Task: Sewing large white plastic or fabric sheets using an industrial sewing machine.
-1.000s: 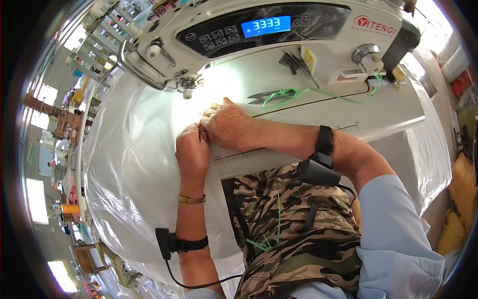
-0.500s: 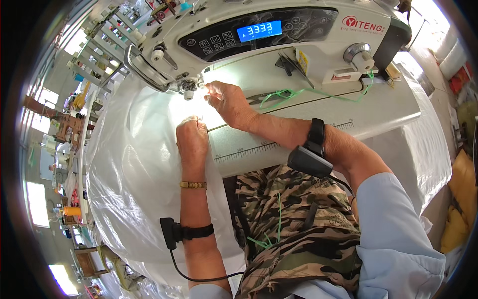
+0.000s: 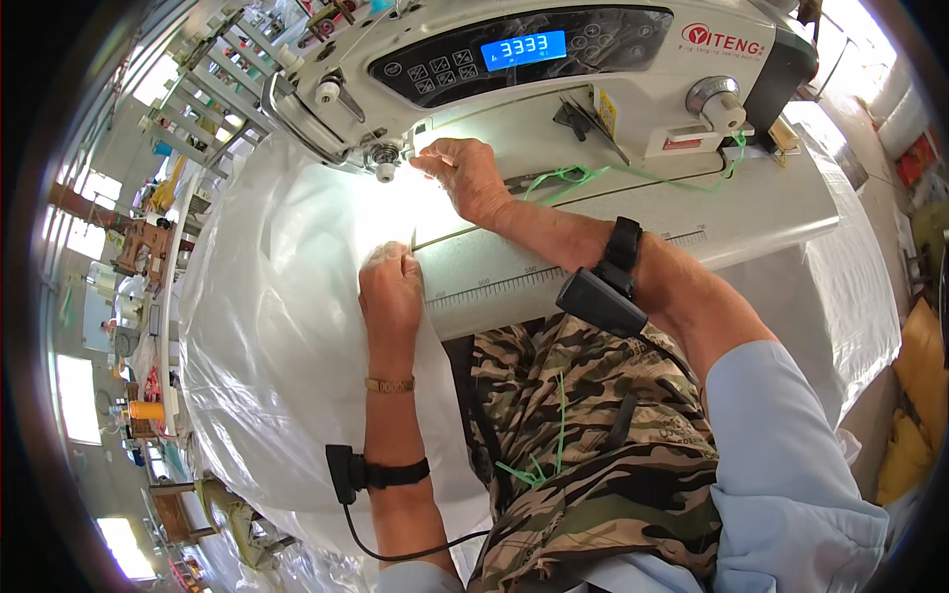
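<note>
Directions are taken from the centre of the view, with twelve o'clock ahead. At five o'clock, a camouflage apron (image 3: 593,474) is worn, with green threads (image 3: 535,476) caught on its front. A black device (image 3: 343,474) is strapped to the left forearm at seven o'clock; a second black unit (image 3: 603,299) is strapped to the right forearm at three. A gold-coloured bracelet (image 3: 389,385) is worn on the left wrist.

At nine o'clock, the left hand (image 3: 391,292) is placed on the white sheet (image 3: 267,316), whose edge is grasped in its curled grip. The sheet is spread in folds from seven to eleven o'clock, and its upper part is washed out by glare. A pale surface (image 3: 771,222) marked with a scale is seen to the right of the sheet.

At twelve o'clock, the right hand (image 3: 462,176) is raised, its fingertips brought together just beside the needle head (image 3: 384,163). Whether anything is held in this grip cannot be told. Dark snips (image 3: 521,184) and a green strip (image 3: 568,182) are found at one o'clock.

Beyond, the sewing machine (image 3: 682,74) is lit, its blue display (image 3: 524,50) at twelve and its handwheel (image 3: 716,102) at two. Racks (image 3: 213,94) are seen at ten.
</note>
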`<action>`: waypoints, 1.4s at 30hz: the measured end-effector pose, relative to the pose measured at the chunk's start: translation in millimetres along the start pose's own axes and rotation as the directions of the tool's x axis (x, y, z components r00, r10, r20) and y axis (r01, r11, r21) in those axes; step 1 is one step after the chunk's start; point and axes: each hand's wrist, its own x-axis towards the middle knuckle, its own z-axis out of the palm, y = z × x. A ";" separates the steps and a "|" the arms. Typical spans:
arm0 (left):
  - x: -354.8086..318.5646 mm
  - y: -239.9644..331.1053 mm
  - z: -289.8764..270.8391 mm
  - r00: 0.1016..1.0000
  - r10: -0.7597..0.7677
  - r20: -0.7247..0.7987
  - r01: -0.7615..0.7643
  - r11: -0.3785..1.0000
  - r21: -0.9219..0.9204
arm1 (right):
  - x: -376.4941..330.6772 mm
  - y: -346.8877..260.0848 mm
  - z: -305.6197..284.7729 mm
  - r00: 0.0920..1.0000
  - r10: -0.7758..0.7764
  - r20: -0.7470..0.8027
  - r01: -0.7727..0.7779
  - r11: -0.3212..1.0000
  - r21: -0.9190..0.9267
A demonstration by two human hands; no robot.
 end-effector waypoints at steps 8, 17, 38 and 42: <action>2.9 -5.4 1.9 1.000 -0.026 0.005 0.026 1.000 -0.007 | -0.9 -5.5 -5.7 0.997 -0.052 0.063 0.062 0.987 -0.151; 20.8 -13.9 11.6 0.998 -0.006 -0.056 0.009 0.998 0.065 | -4.5 -20.8 -14.1 0.989 0.008 0.148 0.019 0.984 -0.175; -58.1 19.3 -8.4 0.972 0.128 -0.199 -0.102 0.986 0.134 | -70.2 -30.8 -53.0 0.793 -0.125 0.596 0.312 0.924 -0.222; -164.3 45.7 -21.9 0.985 0.143 -0.092 -0.150 0.986 -0.079 | -104.5 -45.0 -98.8 0.729 -0.161 0.666 0.469 0.826 -0.314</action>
